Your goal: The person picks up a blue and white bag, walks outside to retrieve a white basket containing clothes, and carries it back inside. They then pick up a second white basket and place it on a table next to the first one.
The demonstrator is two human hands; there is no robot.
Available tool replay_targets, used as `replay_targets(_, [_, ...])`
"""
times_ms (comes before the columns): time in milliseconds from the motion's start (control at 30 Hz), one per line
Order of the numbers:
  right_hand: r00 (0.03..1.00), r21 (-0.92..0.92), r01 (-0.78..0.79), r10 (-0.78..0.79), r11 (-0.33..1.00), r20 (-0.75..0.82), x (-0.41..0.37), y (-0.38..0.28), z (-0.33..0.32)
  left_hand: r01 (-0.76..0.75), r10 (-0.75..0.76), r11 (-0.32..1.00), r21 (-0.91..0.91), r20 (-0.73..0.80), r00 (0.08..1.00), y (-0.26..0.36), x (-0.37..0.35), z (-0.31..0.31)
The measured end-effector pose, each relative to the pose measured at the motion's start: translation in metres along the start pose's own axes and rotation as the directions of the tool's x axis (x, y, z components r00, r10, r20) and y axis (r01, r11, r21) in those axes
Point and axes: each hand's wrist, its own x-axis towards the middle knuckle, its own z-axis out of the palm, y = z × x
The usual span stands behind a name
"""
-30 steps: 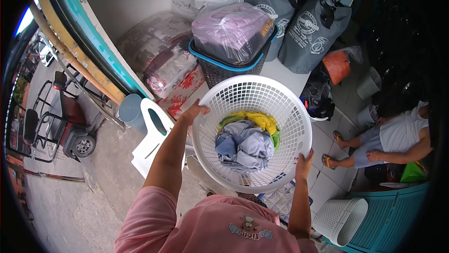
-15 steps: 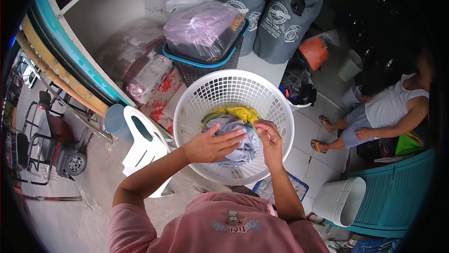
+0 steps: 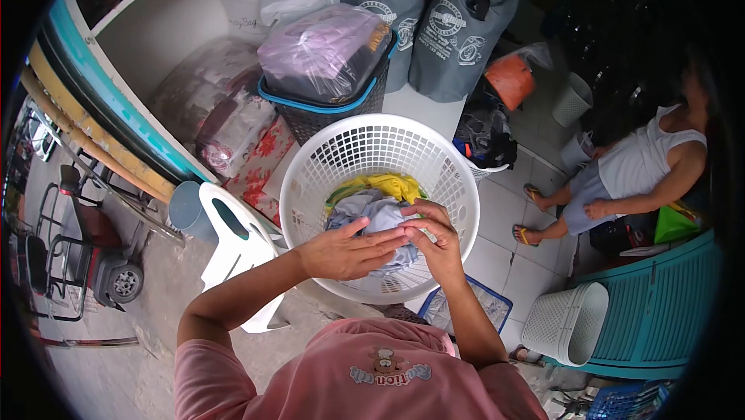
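A white laundry basket [image 3: 291, 210] with latticed sides stands in front of me. Grey-blue clothes [image 3: 358, 209] and a yellow cloth [image 3: 394, 184] lie inside it. Over the basket's near side, my left hand [image 3: 345, 253] is stretched out flat with its fingers pointing right. The fingers of my right hand [image 3: 436, 240] are pinched together at the left fingertips. Whether something small is between them cannot be made out. Both hands are above the clothes, apart from them as far as I can see.
Behind the basket stands a dark basket [image 3: 326, 114] topped by a plastic-wrapped bundle [image 3: 326, 51]. Grey bags [image 3: 458, 40] stand farther back. A white plastic chair [image 3: 233, 257] is at the left. On the right are a person in a white top [image 3: 632, 164] and white bins [image 3: 555, 331].
My right hand has moved left and down, so its fingers now meet the left fingertips. The left hand stays flat, and the whole view has shifted slightly.
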Motion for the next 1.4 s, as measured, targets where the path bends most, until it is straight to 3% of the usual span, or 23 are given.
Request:
replay_targets(233, [0.999, 0.052, -0.04, 0.04, 0.998, 0.015, 0.0, -0.008, -0.01, -0.021, 0.021, 0.999, -0.047, -0.006, 1.0, 0.002, 0.006, -0.001])
replay_targets(733, [0.999, -0.016, 0.034, -0.034, 0.999, 0.033, 0.002, -0.009, -0.016, 0.021, -0.01, 0.979, -0.201, 0.052, 0.999, 0.005, 0.011, -0.009])
replay_targets(900, [0.999, 0.086, 0.0, -0.004, 0.996, 0.044, 0.001, -0.007, -0.014, 0.019, -0.012, 0.987, -0.161, 0.044, 0.999, 0.004, 0.012, -0.009])
replay_targets(1400, [0.998, 0.146, -0.037, 0.029, 0.989, 0.052, 0.0, -0.006, -0.005, -0.005, 0.005, 0.998, -0.056, -0.003, 1.0, 0.002, 0.009, -0.005])
